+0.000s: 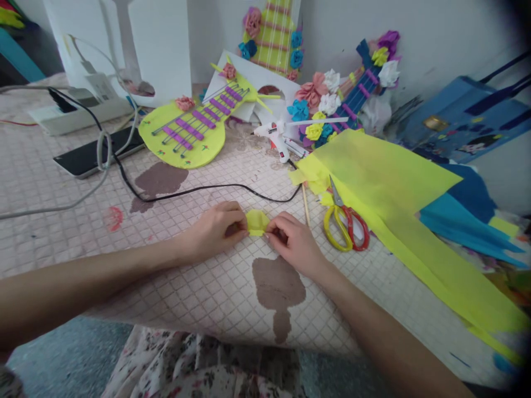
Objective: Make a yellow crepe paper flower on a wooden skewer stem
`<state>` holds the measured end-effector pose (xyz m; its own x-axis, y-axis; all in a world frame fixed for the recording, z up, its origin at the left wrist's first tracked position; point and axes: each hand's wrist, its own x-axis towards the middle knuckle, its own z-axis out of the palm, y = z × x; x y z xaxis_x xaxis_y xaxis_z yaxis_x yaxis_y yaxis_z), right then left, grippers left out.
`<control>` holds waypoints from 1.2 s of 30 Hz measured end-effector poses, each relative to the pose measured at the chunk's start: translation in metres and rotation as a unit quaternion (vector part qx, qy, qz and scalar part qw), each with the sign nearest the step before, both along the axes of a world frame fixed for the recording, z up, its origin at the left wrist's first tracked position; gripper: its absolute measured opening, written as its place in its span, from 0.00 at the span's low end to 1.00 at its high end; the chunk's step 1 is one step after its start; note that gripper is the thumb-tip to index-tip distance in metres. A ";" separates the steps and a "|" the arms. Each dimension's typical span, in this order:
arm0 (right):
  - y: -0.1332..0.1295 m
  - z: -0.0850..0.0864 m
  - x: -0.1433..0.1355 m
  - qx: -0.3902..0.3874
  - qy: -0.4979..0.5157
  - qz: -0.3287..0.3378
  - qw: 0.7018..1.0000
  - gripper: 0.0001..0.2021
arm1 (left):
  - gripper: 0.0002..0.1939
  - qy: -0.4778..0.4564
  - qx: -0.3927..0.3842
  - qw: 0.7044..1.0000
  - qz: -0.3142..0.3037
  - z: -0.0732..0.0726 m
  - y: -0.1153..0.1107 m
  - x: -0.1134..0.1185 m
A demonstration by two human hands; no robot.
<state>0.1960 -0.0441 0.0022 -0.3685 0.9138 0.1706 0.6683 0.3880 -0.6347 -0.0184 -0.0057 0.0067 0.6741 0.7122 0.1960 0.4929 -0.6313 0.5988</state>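
A small piece of yellow crepe paper [258,221] is stretched between my two hands, just above the patterned table cover. My left hand [226,226] pinches its left edge with thumb and fingertips. At the opposite edge, my right hand [292,240] holds it in a similar pinch. The bottom edge of the paper looks folded over. Right of my right hand lie scissors [345,224] with one yellow and one red handle, blades pointing away. A thin wooden stick [306,204] rests between that hand and the scissors.
Large yellow sheets [385,171] spread over the right side. A white glue gun [274,137] lies behind my hands, its black cord [199,188] crossing the table. Paper instruments, a yellow one [182,135] and a blue one [360,97], a phone [99,152] and a power strip [78,113] sit farther back.
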 end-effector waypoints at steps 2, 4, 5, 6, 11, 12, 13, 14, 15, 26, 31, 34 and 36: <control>0.000 0.001 -0.001 -0.003 -0.005 -0.008 1.000 0.04 | 0.05 -0.002 0.001 1.000 0.002 0.000 0.000 0.001; -0.001 0.002 -0.003 -0.005 -0.014 -0.016 1.000 0.04 | 0.06 -0.003 0.002 1.000 0.002 0.000 0.000 0.002; -0.001 0.003 -0.004 -0.005 -0.018 -0.018 1.000 0.04 | 0.06 -0.002 0.004 1.000 0.002 0.000 0.000 0.002; -0.001 0.003 -0.004 -0.005 -0.021 -0.020 1.000 0.04 | 0.06 -0.001 0.005 1.000 0.003 0.000 0.000 0.002; -0.001 0.002 -0.006 -0.011 -0.025 -0.035 0.999 0.03 | 0.07 -0.001 0.016 1.000 0.005 -0.002 0.001 0.002; -0.001 0.002 -0.006 -0.012 -0.026 -0.038 0.999 0.03 | 0.07 -0.002 0.016 1.000 0.003 -0.002 0.001 0.002; -0.001 0.001 -0.006 -0.012 -0.026 -0.039 0.999 0.03 | 0.07 -0.003 0.014 1.000 0.001 -0.002 0.001 0.002; -0.001 0.001 -0.006 -0.012 -0.027 -0.039 0.999 0.03 | 0.08 -0.004 0.013 1.000 -0.002 -0.003 0.002 0.001; -0.001 0.001 -0.006 -0.012 -0.028 -0.038 0.999 0.03 | 0.08 -0.004 0.012 1.000 -0.004 -0.003 0.002 0.001; -0.002 0.001 -0.010 -0.007 -0.049 -0.057 0.997 0.03 | 0.05 0.006 0.036 0.999 0.006 -0.004 0.000 0.003; -0.001 0.000 -0.012 -0.004 -0.056 -0.067 0.996 0.04 | 0.06 0.021 0.055 0.998 0.014 -0.007 0.000 0.004; -0.001 0.000 -0.011 -0.004 -0.056 -0.068 0.996 0.03 | 0.06 0.028 0.056 0.998 0.016 -0.008 0.001 0.004; -0.001 0.000 -0.011 -0.001 -0.062 -0.068 0.996 0.04 | 0.06 0.030 0.055 0.998 0.016 -0.008 0.001 0.004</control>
<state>0.1853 -0.0446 0.0017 -0.2605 0.9567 0.1301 0.7877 0.2885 -0.5443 -0.0149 -0.0049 -0.0014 0.6641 0.7100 0.2343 0.5463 -0.6748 0.4963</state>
